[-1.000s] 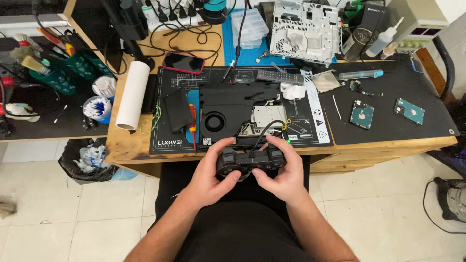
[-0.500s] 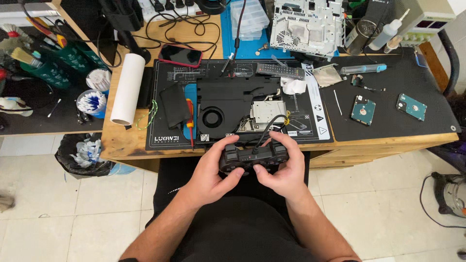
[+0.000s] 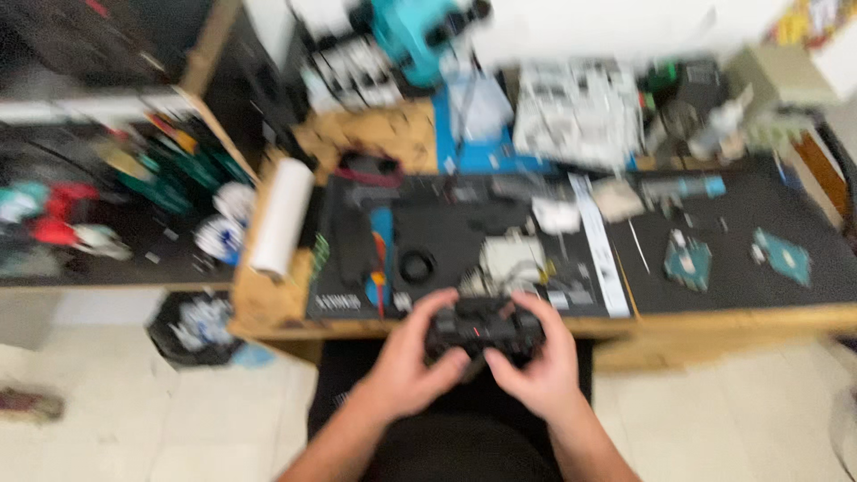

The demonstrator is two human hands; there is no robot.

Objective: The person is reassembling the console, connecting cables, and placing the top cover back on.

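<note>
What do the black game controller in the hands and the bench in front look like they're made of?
The game controller, held by the left hand and right hand, looks like moulded black plastic, fairly matt; blur hides finer texture. The bench seems to be wood, perhaps a pressed board: yellow-brown with a flecked surface. The black mat over it looks rubbery, though that is uncertain.

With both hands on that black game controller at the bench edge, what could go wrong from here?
1. The black game controller is held by the left hand and right hand off the wooden bench, above the lap; a slip would likely drop it.
2. The opened black console and loose parts lie just beyond the hands; a tug or bump might shift them.
</note>
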